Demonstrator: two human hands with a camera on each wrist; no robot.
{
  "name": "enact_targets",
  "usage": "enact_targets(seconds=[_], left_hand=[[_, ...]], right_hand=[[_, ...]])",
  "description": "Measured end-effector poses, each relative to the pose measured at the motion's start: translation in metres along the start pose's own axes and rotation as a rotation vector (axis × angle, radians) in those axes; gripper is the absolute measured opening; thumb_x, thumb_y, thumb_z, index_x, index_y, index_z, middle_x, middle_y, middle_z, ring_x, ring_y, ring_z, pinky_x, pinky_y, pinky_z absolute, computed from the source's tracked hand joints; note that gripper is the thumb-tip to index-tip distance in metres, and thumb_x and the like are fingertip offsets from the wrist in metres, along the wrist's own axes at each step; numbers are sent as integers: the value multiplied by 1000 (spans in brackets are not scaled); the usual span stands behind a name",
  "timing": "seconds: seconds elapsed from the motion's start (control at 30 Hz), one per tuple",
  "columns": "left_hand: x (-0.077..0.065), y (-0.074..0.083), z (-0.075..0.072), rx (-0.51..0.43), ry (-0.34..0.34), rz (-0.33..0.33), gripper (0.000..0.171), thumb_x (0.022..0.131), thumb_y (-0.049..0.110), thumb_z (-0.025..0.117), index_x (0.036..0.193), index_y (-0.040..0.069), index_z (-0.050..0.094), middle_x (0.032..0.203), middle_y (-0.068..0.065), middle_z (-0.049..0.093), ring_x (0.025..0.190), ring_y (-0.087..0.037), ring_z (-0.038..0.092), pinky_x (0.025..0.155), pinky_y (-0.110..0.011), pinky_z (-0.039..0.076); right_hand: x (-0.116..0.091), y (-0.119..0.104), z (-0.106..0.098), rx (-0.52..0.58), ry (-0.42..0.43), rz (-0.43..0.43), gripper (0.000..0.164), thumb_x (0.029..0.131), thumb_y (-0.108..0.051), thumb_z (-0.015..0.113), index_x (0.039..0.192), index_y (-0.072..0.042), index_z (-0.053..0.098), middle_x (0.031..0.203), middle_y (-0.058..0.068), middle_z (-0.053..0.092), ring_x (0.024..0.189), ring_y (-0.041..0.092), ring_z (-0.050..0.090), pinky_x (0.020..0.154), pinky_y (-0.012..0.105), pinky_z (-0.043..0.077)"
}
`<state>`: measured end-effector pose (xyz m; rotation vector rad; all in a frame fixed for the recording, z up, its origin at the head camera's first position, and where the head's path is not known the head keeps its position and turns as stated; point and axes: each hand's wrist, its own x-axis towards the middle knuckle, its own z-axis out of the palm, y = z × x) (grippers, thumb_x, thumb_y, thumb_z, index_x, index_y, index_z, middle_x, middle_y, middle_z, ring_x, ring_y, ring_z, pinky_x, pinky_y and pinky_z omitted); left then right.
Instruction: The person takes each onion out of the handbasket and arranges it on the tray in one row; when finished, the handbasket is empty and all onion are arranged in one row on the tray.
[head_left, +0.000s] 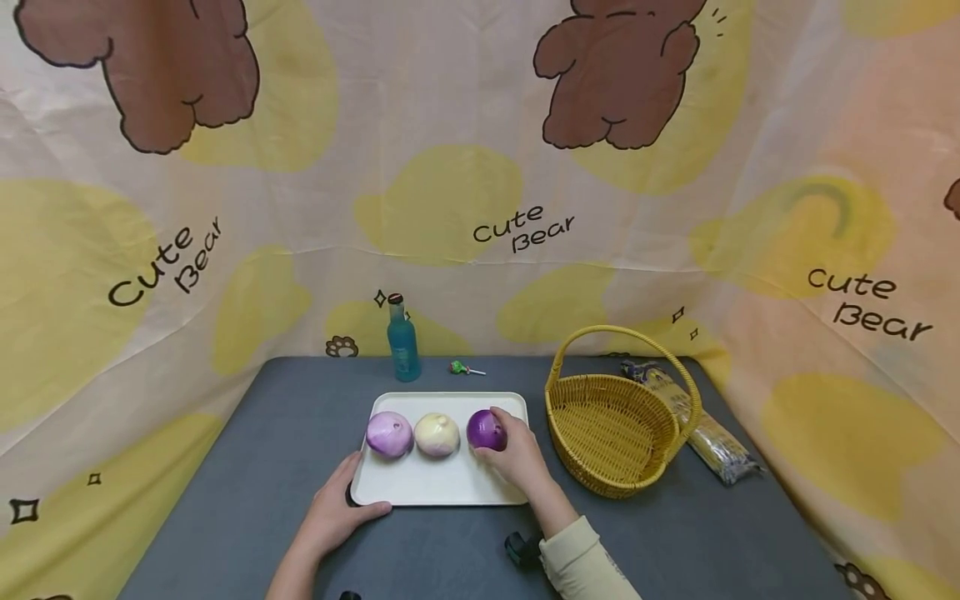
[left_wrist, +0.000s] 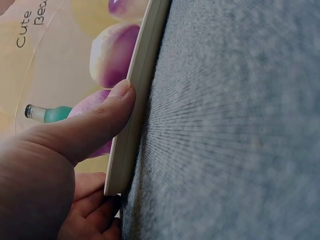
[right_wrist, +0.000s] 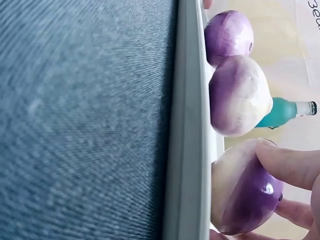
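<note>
A white tray [head_left: 442,492] lies on the table with three round purple-and-white onions in a row. The pale purple onion [head_left: 389,434] is at the left, and a whitish onion [head_left: 437,435] sits in the middle. My right hand [head_left: 517,454] grips the dark purple onion [right_wrist: 250,190] at the tray's right end, thumb and fingers on either side of it. At the near left corner my left hand [head_left: 337,508] holds the tray, its thumb [left_wrist: 122,97] on the front rim and its other fingers around the left side, partly hidden.
A yellow wicker basket [head_left: 600,479] with a tall handle stands right of the tray. Behind it lies a long clear-wrapped package [head_left: 720,442]. Beyond the tray are a blue bottle [head_left: 403,346] and a lollipop [head_left: 459,367]. A printed cloth hangs behind the table.
</note>
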<state>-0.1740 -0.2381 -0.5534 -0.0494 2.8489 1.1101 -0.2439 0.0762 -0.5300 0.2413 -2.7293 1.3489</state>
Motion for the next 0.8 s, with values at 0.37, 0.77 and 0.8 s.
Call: enact_targets(seconds=[0.37,0.77,0.8], left_hand=[[1,-1,-3,5,-2,-4,116,75,54,85,158,0,26,162,-28,26,148,-48,28,117,-64,28],[-7,2,-26,28,-1,39,109,76,50,85,155,-5,32,158,-31,33,145,-50,32,115,-64,30],[-8,2,-31,48,6,46,107,77,51,84,154,-4,35,157,-30,35,144,-50,34,115,-64,31]], right_hand=[[1,-4,-1,-22,-12,4,85,74,-21,91,148,-9,49,138,24,56,129,45,52,106,61,44],[-14,-29,-55,-36,-74,-63,67,88,-30,79,146,-10,53,145,20,55,130,42,54,105,60,46],[-16,-32,-63,-32,-78,-78,65,90,-31,77,146,-9,53,144,20,56,128,42,56,103,60,47]])
